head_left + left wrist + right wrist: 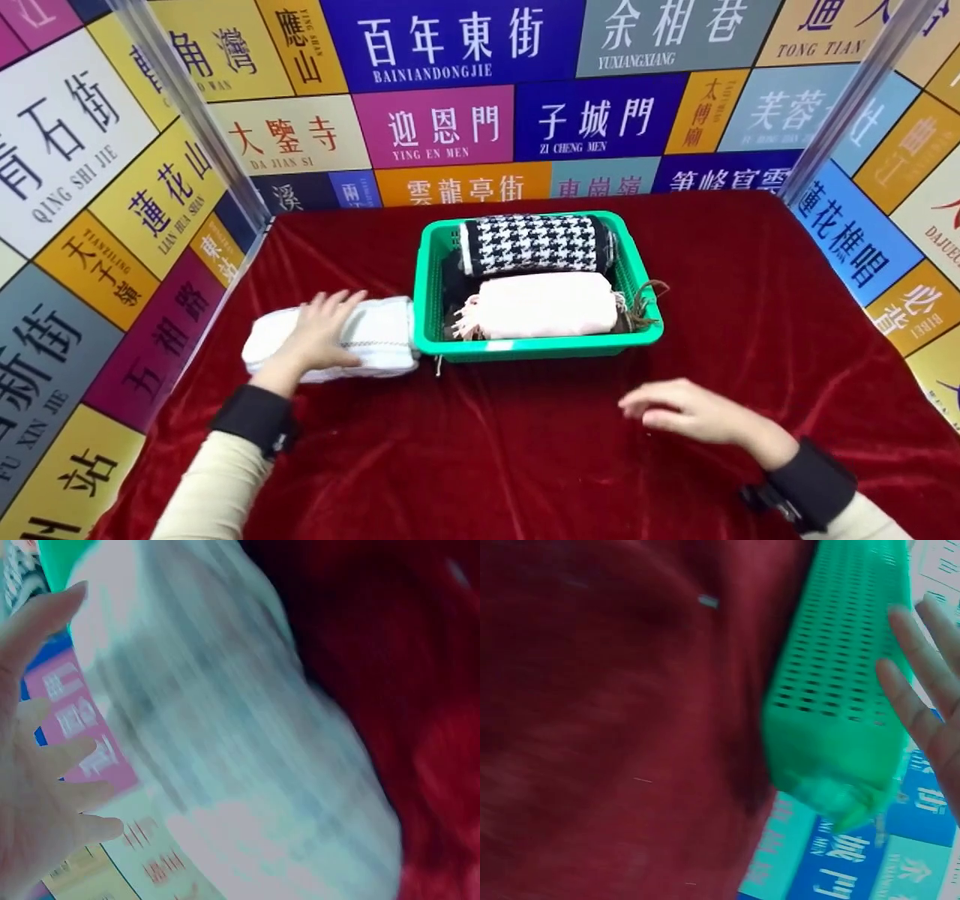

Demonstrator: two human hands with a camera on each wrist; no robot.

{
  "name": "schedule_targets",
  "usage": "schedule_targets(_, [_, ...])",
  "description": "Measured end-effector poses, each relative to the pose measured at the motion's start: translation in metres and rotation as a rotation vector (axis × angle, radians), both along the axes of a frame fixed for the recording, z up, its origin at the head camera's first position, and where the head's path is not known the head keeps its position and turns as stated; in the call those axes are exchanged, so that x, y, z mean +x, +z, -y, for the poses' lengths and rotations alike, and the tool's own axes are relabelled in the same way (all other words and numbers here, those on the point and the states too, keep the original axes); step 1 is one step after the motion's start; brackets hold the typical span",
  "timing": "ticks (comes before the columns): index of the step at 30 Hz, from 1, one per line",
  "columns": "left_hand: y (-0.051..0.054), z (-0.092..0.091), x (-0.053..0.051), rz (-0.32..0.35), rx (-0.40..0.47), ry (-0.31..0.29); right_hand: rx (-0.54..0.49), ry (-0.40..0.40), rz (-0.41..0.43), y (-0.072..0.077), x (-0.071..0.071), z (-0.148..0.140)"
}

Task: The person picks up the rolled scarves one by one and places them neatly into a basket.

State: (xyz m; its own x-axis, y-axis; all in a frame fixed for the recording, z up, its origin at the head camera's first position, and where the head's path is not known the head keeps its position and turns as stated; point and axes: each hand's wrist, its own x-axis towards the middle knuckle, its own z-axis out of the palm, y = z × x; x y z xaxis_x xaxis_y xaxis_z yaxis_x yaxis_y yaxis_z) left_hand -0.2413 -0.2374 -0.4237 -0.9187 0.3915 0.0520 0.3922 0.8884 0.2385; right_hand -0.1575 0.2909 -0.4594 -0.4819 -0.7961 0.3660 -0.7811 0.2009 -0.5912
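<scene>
A folded white cloth (382,337), perhaps a scarf or towel, lies on the table at the basket's left side. My left hand (322,337) is over it with fingers spread; whether they touch the cloth I cannot tell. In the left wrist view the white cloth (225,712) fills the middle, and the hand (37,787) shows extended fingers at the left. My right hand (690,412) hovers in front of the green basket (540,346), to its right, holding nothing. Inside the basket lie a rolled black-and-white houndstooth scarf (536,244) and a pale pink fringed scarf (551,304).
Dark red velvet (525,450) covers the table. Brown strands (649,296) hang over the basket's right rim, and darker cloth shows beneath the rolls. Panels with colourful street-name signs (450,124) enclose the back and sides, with clear posts (862,90) at the corners.
</scene>
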Motion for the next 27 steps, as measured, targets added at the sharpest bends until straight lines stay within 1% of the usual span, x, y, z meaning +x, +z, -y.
schedule_targets(2, [-0.004,0.012,-0.003,0.035,-0.047,0.048,0.035,0.010,0.070,0.001,0.008,0.001])
schedule_targets(4, [-0.012,0.020,-0.007,0.068,-0.085,0.085,0.040,0.011,0.099,0.006,0.014,0.003])
schedule_targets(6, [-0.020,0.024,-0.010,0.098,-0.110,0.108,0.042,0.001,0.118,0.003,0.014,0.000])
schedule_targets(9, [-0.030,0.025,-0.015,0.141,-0.149,0.116,0.028,-0.019,0.121,-0.005,0.009,-0.007])
schedule_targets(11, [-0.032,0.024,-0.016,0.162,-0.160,0.115,0.020,-0.040,0.112,-0.011,0.006,-0.013])
schedule_targets(13, [-0.035,0.025,-0.017,0.167,-0.158,0.107,-0.003,-0.051,0.099,-0.004,0.008,-0.012])
schedule_targets(15, [-0.039,0.027,-0.016,0.134,-0.137,0.098,-0.018,-0.053,0.096,0.005,0.011,-0.009])
schedule_targets(19, [-0.053,0.033,-0.013,0.005,-0.088,0.079,-0.030,-0.042,0.103,0.018,0.017,-0.005])
schedule_targets(21, [-0.060,0.037,-0.011,-0.065,-0.077,0.074,-0.026,-0.041,0.106,0.021,0.018,-0.004])
schedule_targets(23, [-0.064,0.039,-0.009,-0.127,-0.068,0.072,-0.024,-0.042,0.109,0.022,0.017,-0.003])
schedule_targets(27, [-0.068,0.040,-0.004,-0.226,-0.041,0.083,-0.022,-0.049,0.115,0.023,0.016,-0.002])
